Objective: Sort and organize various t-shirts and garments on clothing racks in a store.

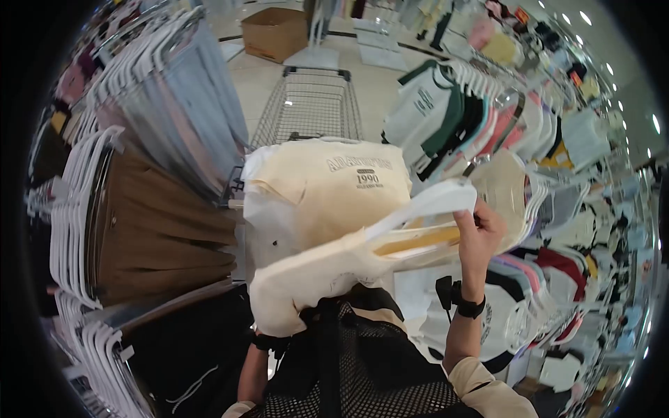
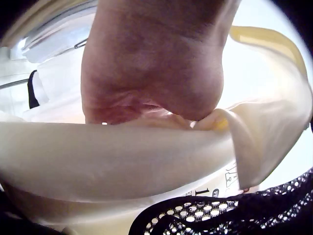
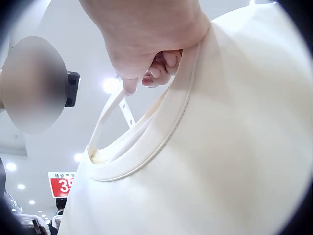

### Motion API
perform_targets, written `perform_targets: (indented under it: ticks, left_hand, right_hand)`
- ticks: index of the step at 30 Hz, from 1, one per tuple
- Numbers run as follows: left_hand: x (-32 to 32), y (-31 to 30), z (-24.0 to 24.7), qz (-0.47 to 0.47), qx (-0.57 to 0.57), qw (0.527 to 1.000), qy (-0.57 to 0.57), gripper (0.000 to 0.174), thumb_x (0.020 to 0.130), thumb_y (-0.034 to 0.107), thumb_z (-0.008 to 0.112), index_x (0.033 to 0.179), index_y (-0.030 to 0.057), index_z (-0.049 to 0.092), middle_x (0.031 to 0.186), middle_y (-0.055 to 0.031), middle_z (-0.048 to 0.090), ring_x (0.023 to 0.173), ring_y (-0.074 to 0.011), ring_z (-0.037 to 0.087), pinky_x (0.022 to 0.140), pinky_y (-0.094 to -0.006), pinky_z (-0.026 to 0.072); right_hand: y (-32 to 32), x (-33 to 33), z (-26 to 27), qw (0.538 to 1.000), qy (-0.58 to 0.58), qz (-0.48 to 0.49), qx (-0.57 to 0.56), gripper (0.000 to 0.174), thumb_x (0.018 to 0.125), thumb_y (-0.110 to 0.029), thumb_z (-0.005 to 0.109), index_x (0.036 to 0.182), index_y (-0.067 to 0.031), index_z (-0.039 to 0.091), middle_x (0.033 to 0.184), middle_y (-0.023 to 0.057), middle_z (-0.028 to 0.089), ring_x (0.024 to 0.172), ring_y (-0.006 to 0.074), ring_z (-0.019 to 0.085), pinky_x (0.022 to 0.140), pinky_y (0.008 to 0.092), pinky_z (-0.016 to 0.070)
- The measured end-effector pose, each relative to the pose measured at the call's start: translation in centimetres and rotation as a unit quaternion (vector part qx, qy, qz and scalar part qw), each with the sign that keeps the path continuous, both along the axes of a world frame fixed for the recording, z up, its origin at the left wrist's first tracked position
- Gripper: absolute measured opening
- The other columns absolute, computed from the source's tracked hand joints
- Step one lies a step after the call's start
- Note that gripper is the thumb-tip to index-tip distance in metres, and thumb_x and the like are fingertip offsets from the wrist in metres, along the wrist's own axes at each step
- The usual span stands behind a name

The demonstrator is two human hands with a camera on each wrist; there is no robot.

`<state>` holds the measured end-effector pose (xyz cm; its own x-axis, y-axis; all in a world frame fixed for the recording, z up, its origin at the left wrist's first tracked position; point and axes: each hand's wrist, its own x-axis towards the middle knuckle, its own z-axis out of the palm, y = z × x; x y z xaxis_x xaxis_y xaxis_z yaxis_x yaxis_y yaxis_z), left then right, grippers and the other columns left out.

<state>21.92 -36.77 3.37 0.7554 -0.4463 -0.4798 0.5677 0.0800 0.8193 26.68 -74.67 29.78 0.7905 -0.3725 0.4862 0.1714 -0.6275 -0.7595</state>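
Observation:
A cream T-shirt [image 1: 327, 261] stretches between both hands in front of my body. My right hand [image 1: 481, 233] grips it at the neckline, fingers curled; the right wrist view shows the ribbed collar [image 3: 146, 164] hanging open below that hand. Yellowish inner fabric shows through the neck opening. In the left wrist view, my left hand [image 2: 151, 73] reaches behind a fold of the shirt, which hides its fingers, so I cannot tell their hold. Just beyond lies another cream shirt [image 1: 359, 174] with a "1990" print, face up on a pile of pale garments.
Beyond the pile stands a wire shopping cart [image 1: 306, 104]. Brown garments [image 1: 153, 230] and pale blue ones [image 1: 202, 97] hang on the left; shirts [image 1: 446, 104] on hangers line the right. A cardboard box [image 1: 274, 35] sits on the floor ahead. Black mesh fabric [image 1: 355, 369] covers my front.

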Motion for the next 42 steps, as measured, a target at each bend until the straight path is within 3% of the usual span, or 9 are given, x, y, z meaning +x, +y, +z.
perform_targets:
  ticks: [6,10,15,17,19,22,25,40,42]
  left_hand:
    - [0.3,2.5,-4.1,0.122,-0.01,0.992,-0.007,0.06,0.119,0.046,0.037,0.153,-0.0003,0.054,0.131,-0.0084,0.069,0.12,-0.0178,0.065,0.105,-0.0344,0.0507]
    - [3.7,2.7,-5.0,0.176,-0.001,0.984,-0.039,0.062,0.119,0.047,0.035,0.155,-0.0009,0.051,0.137,-0.0075,0.066,0.125,-0.018,0.062,0.109,-0.0346,0.0482]
    - [10.6,0.2,2.1,0.283,-0.032,0.954,-0.096,0.07,0.119,0.052,0.029,0.159,-0.0033,0.045,0.133,-0.0044,0.066,0.12,-0.0151,0.062,0.108,-0.0333,0.0475]
    - [12.1,0.2,2.2,0.286,0.036,0.952,-0.098,0.07,0.118,0.052,0.031,0.161,-0.0029,0.043,0.136,-0.0054,0.065,0.124,-0.0152,0.06,0.11,-0.0331,0.0459]
    - [13.1,0.5,0.4,0.292,0.085,0.946,-0.11,0.065,0.117,0.044,0.041,0.163,-0.0026,0.038,0.144,-0.01,0.061,0.132,-0.0181,0.057,0.115,-0.0343,0.0429]
    - [13.5,-0.8,-1.8,0.316,0.168,0.924,-0.138,0.068,0.111,0.025,0.059,0.166,-0.0033,0.03,0.154,-0.018,0.054,0.141,-0.0251,0.053,0.121,-0.0373,0.0387]
    - [12.8,-2.8,0.1,0.287,0.256,0.899,-0.209,0.078,0.104,0.014,0.067,0.166,-0.005,0.024,0.163,-0.0255,0.042,0.151,-0.034,0.044,0.126,-0.0426,0.0339]
    - [6.2,-4.5,-2.0,-0.018,0.417,0.883,-0.214,0.1,0.096,0.021,0.072,0.166,-0.0128,0.009,0.17,-0.0448,0.007,0.162,-0.0561,0.011,0.133,-0.0532,0.0192]
    - [5.1,-3.6,-3.9,-0.126,0.418,0.879,-0.191,0.092,0.099,0.029,0.069,0.165,-0.0121,0.02,0.168,-0.0462,0.017,0.159,-0.0559,0.022,0.132,-0.0501,0.0248]
  right_hand:
    - [2.6,9.1,1.9,0.999,0.037,0.037,-0.004,0.033,0.096,-0.018,0.083,0.076,0.004,0.068,0.063,-0.0098,0.045,0.061,0.0012,0.036,0.053,0.025,0.0238]
    - [2.7,18.2,0.5,0.996,0.056,0.054,-0.041,0.049,0.096,-0.039,0.083,0.076,0.0043,0.068,0.058,-0.0002,0.045,0.058,0.007,0.039,0.053,0.0314,0.03]
    - [2.8,31.1,-7.0,0.989,0.103,0.05,-0.089,0.057,0.093,-0.055,0.078,0.078,-0.0004,0.074,0.061,0.0132,0.063,0.056,0.0319,0.059,0.06,0.0441,0.0474]
    - [2.7,34.2,-11.7,0.971,0.185,0.046,-0.144,0.046,0.095,-0.046,0.077,0.1,-0.0005,0.076,0.089,0.0189,0.075,0.085,0.0372,0.072,0.077,0.0484,0.0543]
    - [1.4,35.1,-21.1,0.949,0.135,0.107,-0.264,0.049,0.095,-0.041,0.076,0.12,0.0002,0.069,0.112,0.0242,0.071,0.107,0.0409,0.067,0.092,0.0523,0.0515]
    - [2.2,29.8,-24.0,0.927,0.096,0.162,-0.323,0.067,0.095,-0.035,0.074,0.146,0.0019,0.052,0.145,0.0309,0.053,0.138,0.0479,0.049,0.116,0.0604,0.0385]
    - [2.7,21.6,-24.9,0.926,0.131,0.18,-0.305,0.059,0.098,-0.029,0.071,0.146,0.0002,0.054,0.145,0.0291,0.055,0.141,0.0452,0.049,0.123,0.0612,0.0313]
    - [5.9,6.6,-27.3,0.95,0.153,0.075,-0.26,0.074,0.099,-0.019,0.065,0.166,-0.0049,0.038,0.17,0.028,0.035,0.159,0.0457,0.032,0.13,0.0582,0.0266]
    - [6.5,5.2,-25.4,0.958,0.173,0.11,-0.198,0.076,0.097,-0.017,0.066,0.167,-0.0057,0.037,0.171,0.0286,0.033,0.158,0.0467,0.032,0.129,0.0574,0.0274]
